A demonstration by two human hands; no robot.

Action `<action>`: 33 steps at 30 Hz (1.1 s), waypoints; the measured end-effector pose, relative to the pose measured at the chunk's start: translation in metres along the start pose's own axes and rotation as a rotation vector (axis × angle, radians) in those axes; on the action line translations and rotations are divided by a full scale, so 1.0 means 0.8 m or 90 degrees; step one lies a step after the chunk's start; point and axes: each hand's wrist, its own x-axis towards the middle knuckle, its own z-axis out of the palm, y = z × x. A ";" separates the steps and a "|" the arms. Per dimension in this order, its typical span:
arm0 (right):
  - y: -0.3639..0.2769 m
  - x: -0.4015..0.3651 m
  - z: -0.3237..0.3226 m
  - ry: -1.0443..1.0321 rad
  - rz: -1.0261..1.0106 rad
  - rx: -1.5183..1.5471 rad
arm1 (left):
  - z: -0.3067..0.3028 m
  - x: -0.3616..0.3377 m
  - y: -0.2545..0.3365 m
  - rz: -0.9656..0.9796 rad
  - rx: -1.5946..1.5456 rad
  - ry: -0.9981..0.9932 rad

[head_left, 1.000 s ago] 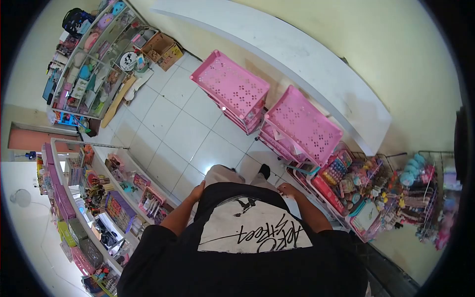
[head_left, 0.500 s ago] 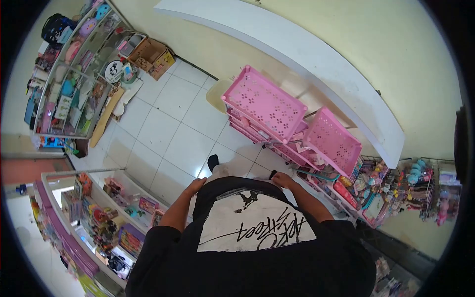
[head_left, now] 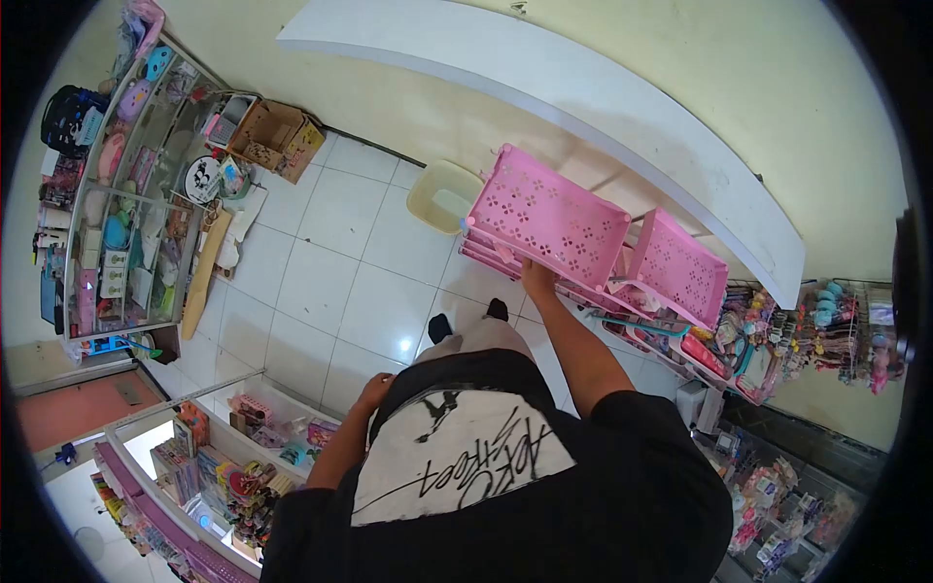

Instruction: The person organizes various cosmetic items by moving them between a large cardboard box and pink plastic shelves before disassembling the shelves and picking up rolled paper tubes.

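Observation:
My right hand (head_left: 538, 279) reaches forward to the long front side of a pink plastic rack (head_left: 559, 209). Its fingers are closed together at the rim of the upper basket, and the fingertips are partly hidden. The rack's top has flower-shaped holes, and smaller pink goods show on the tiers below. A second pink basket (head_left: 680, 267) adjoins it on the right. My left hand (head_left: 375, 391) hangs beside my hip, against the black shirt (head_left: 466, 364). Its fingers look bent, but the small view hides whether they hold anything.
A cream bin (head_left: 442, 197) stands left of the rack, under a curved white wall shelf (head_left: 544, 68). Glass display cases (head_left: 126, 214) and a cardboard box (head_left: 277, 141) are at the far left. Stocked shelving (head_left: 224, 466) is near my left, and hanging accessories (head_left: 826, 340) at the right.
My right hand has moved from beside my hip forward to the pink rack's edge. My left hand stays by my hip. The view has shifted, showing more of the cream bin.

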 end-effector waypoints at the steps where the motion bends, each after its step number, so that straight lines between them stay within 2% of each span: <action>1: -0.001 0.017 0.004 -0.058 0.078 -0.079 | -0.003 0.000 -0.008 -0.001 0.003 0.003; 6: 0.014 0.065 -0.006 -0.029 0.028 -0.047 | -0.022 -0.034 -0.032 0.056 0.010 0.052; 9: 0.016 0.088 -0.014 -0.002 0.005 -0.032 | -0.043 -0.068 -0.012 -0.012 0.035 0.039; 10: 0.029 0.041 -0.012 0.007 -0.002 -0.029 | -0.052 -0.085 0.013 -0.039 0.061 0.039; 13: 0.038 0.043 -0.022 0.033 -0.027 -0.024 | -0.067 -0.092 0.019 -0.069 0.087 0.031; 17: 0.042 0.039 -0.032 0.069 -0.064 -0.026 | -0.076 -0.060 -0.009 -0.052 0.111 0.027; 20: 0.042 0.032 -0.037 0.100 -0.088 -0.031 | -0.084 -0.040 0.049 -0.063 0.172 0.010; 22: 0.034 0.025 -0.036 0.119 -0.104 -0.038 | -0.086 -0.018 0.079 0.024 0.236 0.015; 26: 0.014 0.006 -0.034 0.154 -0.126 -0.058 | -0.063 0.037 0.170 0.148 0.215 -0.022; 28: 0.016 -0.012 -0.044 0.175 -0.136 -0.073 | -0.031 0.085 0.206 0.206 0.121 -0.068; 29: 0.015 -0.023 -0.048 0.176 -0.133 -0.080 | -0.018 0.087 0.249 0.213 0.066 -0.087; 30: 0.009 -0.034 -0.046 0.177 -0.134 -0.155 | -0.009 0.080 0.303 0.165 -0.010 -0.109; 31: 0.002 -0.044 -0.044 0.177 -0.133 -0.229 | 0.004 0.110 0.315 0.163 -0.085 -0.084; 33: -0.045 -0.063 -0.086 -0.001 -0.014 -0.136 | 0.008 0.150 0.356 0.134 -0.219 0.000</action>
